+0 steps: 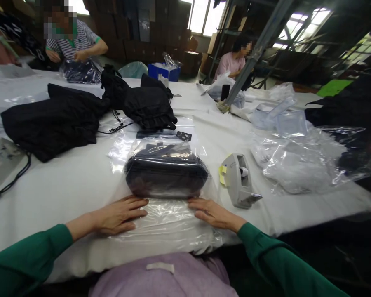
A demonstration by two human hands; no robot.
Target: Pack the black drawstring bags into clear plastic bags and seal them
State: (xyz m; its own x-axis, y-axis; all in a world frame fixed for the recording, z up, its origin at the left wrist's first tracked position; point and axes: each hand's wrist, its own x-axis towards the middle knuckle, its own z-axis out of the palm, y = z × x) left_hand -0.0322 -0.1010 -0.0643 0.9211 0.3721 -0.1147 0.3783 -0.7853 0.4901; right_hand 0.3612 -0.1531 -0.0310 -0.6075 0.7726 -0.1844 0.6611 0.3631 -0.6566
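Observation:
A black bag [167, 171] lies inside a clear plastic bag [170, 216] on the white-covered table, right in front of me. The plastic's near end spreads flat toward the table edge. My left hand [120, 214] rests on this film at the near left corner of the black bag, fingers stretched and apart. On the other side my right hand [212, 212] lies on the plastic by the near right corner, its fingers extended. Neither hand grips anything. A dark tag [184, 136] shows just beyond the black bag.
A grey tape dispenser [238, 179] stands to the right, with clear plastic bags [297, 161] beyond it. Black drawstring bags [55, 119] lie at left and ahead. A metal post [255, 53] rises at the table's far side. Two people [76, 45] sit across, one handling a wrapped dark item.

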